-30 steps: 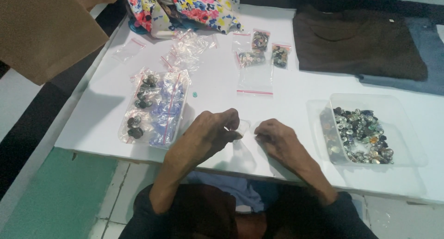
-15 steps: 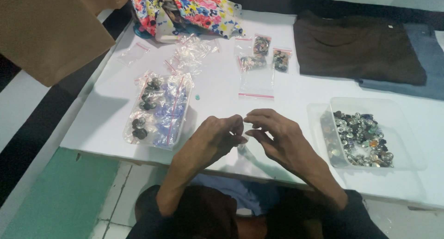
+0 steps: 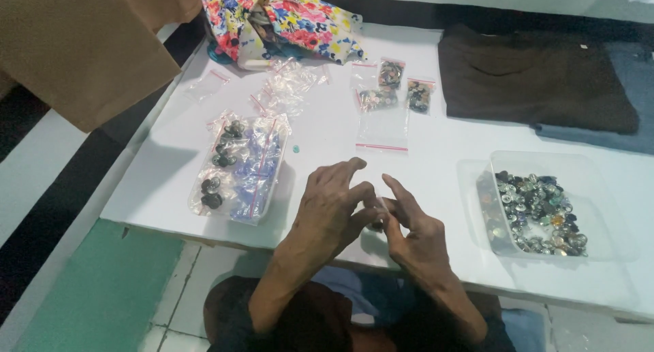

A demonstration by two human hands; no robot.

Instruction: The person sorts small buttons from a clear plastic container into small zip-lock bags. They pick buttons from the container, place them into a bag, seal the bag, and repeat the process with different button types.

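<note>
We have both hands raised just above the near edge of the white desk (image 3: 436, 154), fingertips meeting. Our left hand (image 3: 334, 205) curls in from the left and our right hand (image 3: 412, 226) from the right, and together they pinch a small clear bag (image 3: 379, 214). It is mostly hidden between the fingers, so we cannot tell whether anything is in it yet. As we judge it, we are working at the mouth of the bag, opening or sealing it.

A clear tub of mixed buttons (image 3: 538, 205) sits to the right, near our right hand. To the left lies a heap of filled bags (image 3: 238, 168), and further back three small bags (image 3: 398, 86) with buttons beside an empty bag (image 3: 381, 129). A single green bead (image 3: 296, 148) lies alone on the desk.

The next move likely calls for a steady two-handed pinch and a short reach to the tub or the heap.
</note>
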